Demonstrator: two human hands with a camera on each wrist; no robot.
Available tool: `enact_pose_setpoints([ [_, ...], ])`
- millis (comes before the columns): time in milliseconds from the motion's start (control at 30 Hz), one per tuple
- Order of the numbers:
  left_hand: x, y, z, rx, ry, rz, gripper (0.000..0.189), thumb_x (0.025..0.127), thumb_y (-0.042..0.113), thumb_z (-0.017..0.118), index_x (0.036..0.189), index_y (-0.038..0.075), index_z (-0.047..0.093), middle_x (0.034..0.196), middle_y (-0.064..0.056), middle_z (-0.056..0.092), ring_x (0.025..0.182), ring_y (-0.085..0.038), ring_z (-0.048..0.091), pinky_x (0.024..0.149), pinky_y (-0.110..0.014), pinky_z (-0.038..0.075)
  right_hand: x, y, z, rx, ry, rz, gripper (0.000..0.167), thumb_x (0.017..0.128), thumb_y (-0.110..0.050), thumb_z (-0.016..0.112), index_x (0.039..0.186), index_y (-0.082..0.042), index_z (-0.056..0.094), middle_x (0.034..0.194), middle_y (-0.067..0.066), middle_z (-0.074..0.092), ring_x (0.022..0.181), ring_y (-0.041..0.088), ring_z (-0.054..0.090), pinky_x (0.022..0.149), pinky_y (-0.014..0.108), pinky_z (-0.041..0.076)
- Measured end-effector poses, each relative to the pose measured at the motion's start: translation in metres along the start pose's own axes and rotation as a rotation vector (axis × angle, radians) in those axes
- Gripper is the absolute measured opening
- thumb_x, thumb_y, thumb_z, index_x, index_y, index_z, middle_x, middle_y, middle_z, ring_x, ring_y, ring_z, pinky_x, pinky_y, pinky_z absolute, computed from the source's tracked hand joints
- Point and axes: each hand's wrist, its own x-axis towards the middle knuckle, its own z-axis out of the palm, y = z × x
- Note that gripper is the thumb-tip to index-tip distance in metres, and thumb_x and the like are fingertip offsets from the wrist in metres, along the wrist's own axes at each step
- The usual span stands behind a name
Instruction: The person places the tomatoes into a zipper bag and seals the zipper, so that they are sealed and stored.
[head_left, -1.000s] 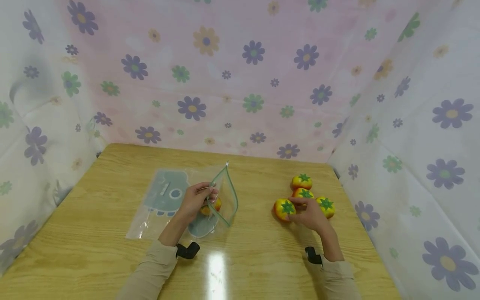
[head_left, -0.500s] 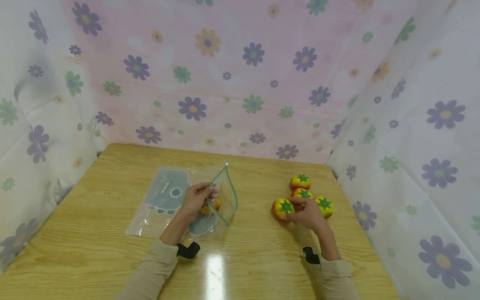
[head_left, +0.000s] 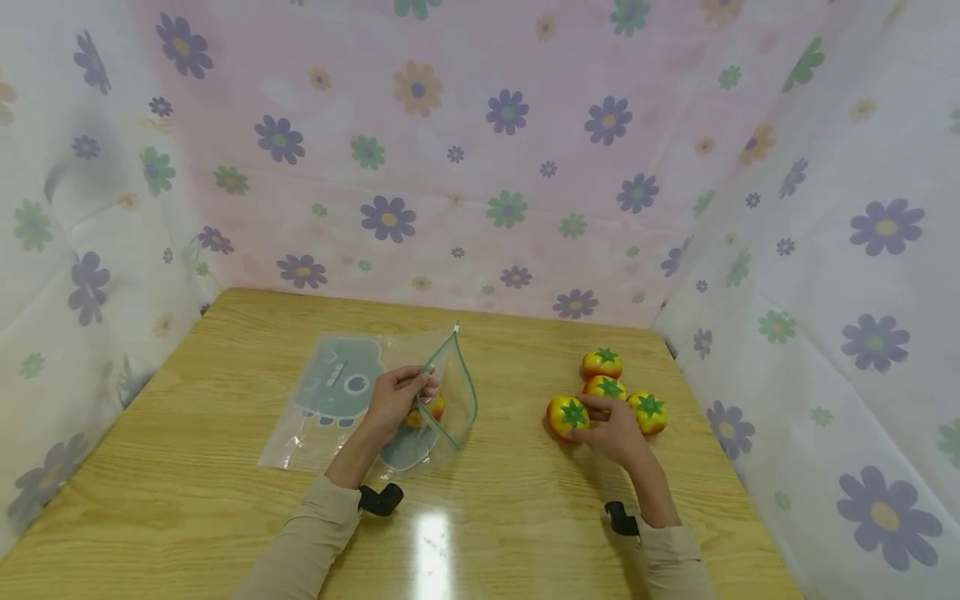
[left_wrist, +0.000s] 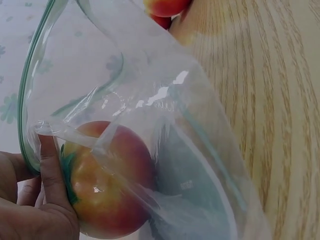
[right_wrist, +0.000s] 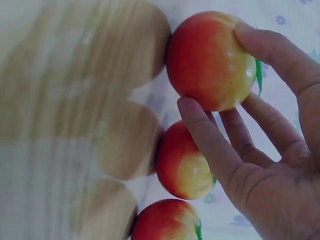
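In the head view, my left hand (head_left: 393,402) pinches the green-trimmed edge of a clear zip bag (head_left: 300,446), keeping its mouth apart. One yellow-red artificial tomato (left_wrist: 112,180) lies inside the bag, beside my fingers in the left wrist view. Over to the right, my right hand (head_left: 624,433) has its thumb and forefinger on opposite sides of another tomato (head_left: 567,417) with a green star-shaped top. That tomato (right_wrist: 210,60) sits at the tabletop in the right wrist view, the other fingers stretched behind it.
Three more artificial tomatoes stand close by: a back one (head_left: 602,362), a middle one (head_left: 604,387) and a right one (head_left: 648,413). The wooden table (head_left: 502,517) meets flower-printed curtains (head_left: 480,192) at the back and sides. A zip slider (head_left: 456,327) tops the bag mouth.
Both hands keep their places on the bag and the tomato. Only the head view has shifted slightly.
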Motion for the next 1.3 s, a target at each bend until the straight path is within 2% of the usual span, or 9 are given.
enact_pose_setpoints([
  [167, 0.001, -0.002, 0.0, -0.001, 0.009, 0.013, 0.029, 0.104, 0.007, 0.057, 0.126, -0.013, 0.061, 0.084, 0.005, 0.074, 0.075, -0.005, 0.069, 0.07, -0.018, 0.058, -0.002, 0.004, 0.005, 0.032, 0.021, 0.009, 0.066, 0.085, -0.012, 0.084, 0.142, 0.002, 0.056, 0.143, 0.027, 0.053, 0.124, 0.042, 0.059, 0.099, 0.048, 0.055],
  [367, 0.001, -0.003, 0.0, 0.009, 0.009, 0.014, 0.029, 0.104, 0.007, 0.057, 0.126, -0.012, 0.062, 0.083, 0.006, 0.074, 0.075, -0.005, 0.069, 0.069, -0.017, 0.058, -0.006, 0.002, 0.009, 0.032, 0.031, 0.03, 0.066, 0.087, -0.012, 0.082, 0.145, 0.002, 0.053, 0.141, 0.026, 0.056, 0.125, 0.042, 0.059, 0.1, 0.05, 0.054],
  [700, 0.0, -0.003, -0.001, 0.0, 0.013, 0.003, 0.028, 0.104, 0.007, 0.058, 0.125, -0.012, 0.062, 0.086, 0.003, 0.074, 0.077, -0.006, 0.069, 0.071, -0.019, 0.059, -0.007, 0.001, 0.017, 0.033, 0.01, -0.035, 0.072, 0.087, -0.014, 0.083, 0.148, 0.004, 0.048, 0.148, 0.025, 0.052, 0.128, 0.046, 0.056, 0.104, 0.053, 0.051],
  [933, 0.0, -0.002, 0.0, -0.003, 0.02, -0.004, 0.029, 0.104, 0.007, 0.058, 0.125, -0.012, 0.061, 0.087, 0.001, 0.074, 0.077, -0.007, 0.069, 0.071, -0.019, 0.059, -0.009, -0.004, 0.023, 0.127, 0.063, -0.13, 0.068, 0.081, -0.003, 0.086, 0.141, 0.004, 0.056, 0.143, 0.026, 0.054, 0.124, 0.046, 0.056, 0.096, 0.05, 0.057],
  [1100, -0.001, -0.001, 0.001, 0.002, 0.024, 0.005, 0.028, 0.104, 0.006, 0.057, 0.125, -0.012, 0.062, 0.087, 0.0, 0.074, 0.077, -0.007, 0.069, 0.072, -0.019, 0.059, -0.006, 0.0, 0.027, 0.206, 0.076, -0.205, 0.068, 0.075, -0.002, 0.089, 0.137, -0.003, 0.062, 0.14, 0.02, 0.057, 0.118, 0.038, 0.06, 0.089, 0.039, 0.061],
  [1300, 0.001, -0.002, 0.002, 0.002, 0.037, -0.003, 0.028, 0.104, 0.005, 0.057, 0.126, -0.012, 0.062, 0.087, 0.0, 0.074, 0.077, -0.007, 0.069, 0.072, -0.019, 0.059, -0.003, 0.005, 0.029, 0.263, 0.063, -0.287, 0.065, 0.074, -0.005, 0.09, 0.134, -0.006, 0.065, 0.137, 0.017, 0.059, 0.111, 0.014, 0.062, 0.086, 0.033, 0.061],
])
